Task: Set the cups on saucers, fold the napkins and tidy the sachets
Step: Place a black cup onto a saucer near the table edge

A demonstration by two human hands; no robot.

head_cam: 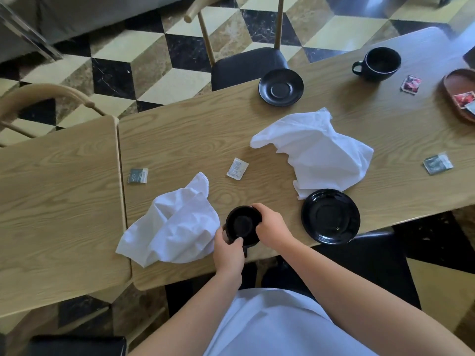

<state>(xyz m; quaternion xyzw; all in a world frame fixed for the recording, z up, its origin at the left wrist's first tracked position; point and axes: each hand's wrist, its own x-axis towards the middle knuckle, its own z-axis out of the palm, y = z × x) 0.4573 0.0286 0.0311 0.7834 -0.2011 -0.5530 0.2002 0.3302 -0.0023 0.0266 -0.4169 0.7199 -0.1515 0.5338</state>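
Observation:
Both hands hold a black cup [242,224] near the table's front edge: my left hand [228,250] grips its near side, my right hand [270,227] its right rim. A glossy black saucer [330,216] lies just to the right, empty. A second black saucer [281,87] sits at the far edge, and a second black cup [380,63] stands at the far right. Two crumpled white napkins lie on the table, one [174,227] left of the held cup, one [318,150] in the middle. Sachets lie scattered: white [237,168], dark green [138,175], grey [437,163], red [410,84].
A brown wooden tray [455,98] at the right edge holds more sachets. A second wooden table [56,201] adjoins on the left. Chairs stand at the far side [246,62], far left [46,98] and under the near edge. The floor is chequered.

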